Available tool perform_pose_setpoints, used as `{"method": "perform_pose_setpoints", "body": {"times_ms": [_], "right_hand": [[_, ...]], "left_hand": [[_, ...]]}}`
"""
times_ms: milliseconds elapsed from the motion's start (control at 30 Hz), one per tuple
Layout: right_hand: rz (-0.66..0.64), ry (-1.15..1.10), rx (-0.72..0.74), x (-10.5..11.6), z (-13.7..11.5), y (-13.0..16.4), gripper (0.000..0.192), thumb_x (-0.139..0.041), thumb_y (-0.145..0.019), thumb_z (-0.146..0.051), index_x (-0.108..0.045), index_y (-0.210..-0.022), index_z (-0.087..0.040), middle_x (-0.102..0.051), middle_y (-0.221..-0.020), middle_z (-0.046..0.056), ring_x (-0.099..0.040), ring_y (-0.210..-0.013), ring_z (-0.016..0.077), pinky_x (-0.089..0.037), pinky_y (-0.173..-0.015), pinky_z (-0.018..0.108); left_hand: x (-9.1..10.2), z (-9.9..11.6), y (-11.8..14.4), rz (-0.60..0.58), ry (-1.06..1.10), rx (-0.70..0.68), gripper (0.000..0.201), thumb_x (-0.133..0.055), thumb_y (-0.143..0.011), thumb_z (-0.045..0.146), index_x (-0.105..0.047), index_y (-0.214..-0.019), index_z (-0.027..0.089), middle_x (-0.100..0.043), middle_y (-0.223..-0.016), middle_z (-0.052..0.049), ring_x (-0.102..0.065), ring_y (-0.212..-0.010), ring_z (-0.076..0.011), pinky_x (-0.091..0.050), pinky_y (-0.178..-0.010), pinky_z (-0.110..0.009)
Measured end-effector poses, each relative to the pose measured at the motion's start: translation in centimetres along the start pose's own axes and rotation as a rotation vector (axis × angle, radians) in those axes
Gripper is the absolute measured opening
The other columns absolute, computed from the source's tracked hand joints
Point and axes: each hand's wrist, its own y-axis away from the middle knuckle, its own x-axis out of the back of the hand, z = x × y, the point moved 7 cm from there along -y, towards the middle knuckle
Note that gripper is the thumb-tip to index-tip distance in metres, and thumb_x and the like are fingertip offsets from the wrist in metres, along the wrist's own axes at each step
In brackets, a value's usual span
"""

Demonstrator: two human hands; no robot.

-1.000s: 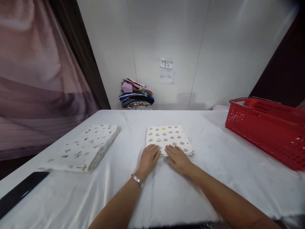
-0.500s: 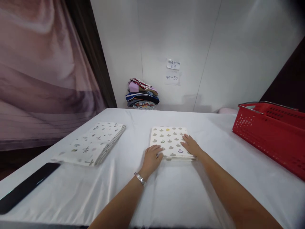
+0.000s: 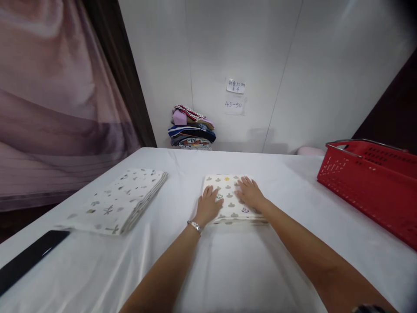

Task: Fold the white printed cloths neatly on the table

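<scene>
A folded white cloth with grey printed shapes and a few coloured ones lies flat in the middle of the table. My left hand rests on its left side, fingers spread, with a silver bracelet at the wrist. Across the upper right part of the cloth lies my right hand, palm down and fingers apart. Neither hand grips the fabric. Farther left is another folded white cloth with small grey and green prints, its layered edge facing right.
A red plastic basket with metal handles stands on the right of the white-covered table. At the left front edge lies a black flat device. Beyond the far edge, a pile of folded fabrics is near the wall with paper notes.
Both hands have slid farther up the cloth, away from me. The right hand has also shifted left, and the left hand's fingers have spread. The view has moved slightly.
</scene>
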Motion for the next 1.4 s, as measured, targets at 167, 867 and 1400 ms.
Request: {"method": "perform_pose_setpoints", "body": {"times_ms": [167,867,1400], "right_hand": [[-0.034,-0.046,-0.062,-1.5,1.0,-2.1,0.068,-0.027,-0.091,-0.055,-0.031,-0.142,-0.010,-0.019,-0.152,0.013,-0.012,-0.140,0.0271,-0.013,-0.111,0.041],[-0.046,-0.240,-0.147,-1.9,8.1,-6.5,0.049,-0.033,-0.094,-0.039,-0.045,-0.134,-0.013,-0.046,-0.138,0.012,-0.043,-0.125,0.0234,-0.032,-0.103,0.032],[-0.169,-0.308,-0.228,-0.2,10.0,-2.1,0.032,-0.050,-0.084,-0.036,-0.067,-0.104,-0.018,-0.067,-0.106,0.008,-0.061,-0.097,0.0222,-0.045,-0.082,0.027]], "left_hand": [[-0.2,-0.2,0.3,-0.011,-0.015,0.006,0.052,-0.038,-0.090,0.043,-0.039,-0.137,0.023,-0.023,-0.152,-0.008,-0.013,-0.141,-0.0243,-0.025,-0.109,-0.048],[-0.2,-1.0,0.4,0.051,0.136,0.081,0.052,-0.046,-0.087,0.044,-0.043,-0.134,0.023,-0.022,-0.152,-0.007,-0.013,-0.141,-0.0266,-0.022,-0.111,-0.047],[3.0,-5.1,-7.3,-0.045,0.189,0.231,0.060,-0.058,-0.079,0.043,-0.039,-0.133,0.024,-0.060,-0.121,-0.008,-0.062,-0.094,-0.0208,-0.046,-0.077,-0.028]]}}
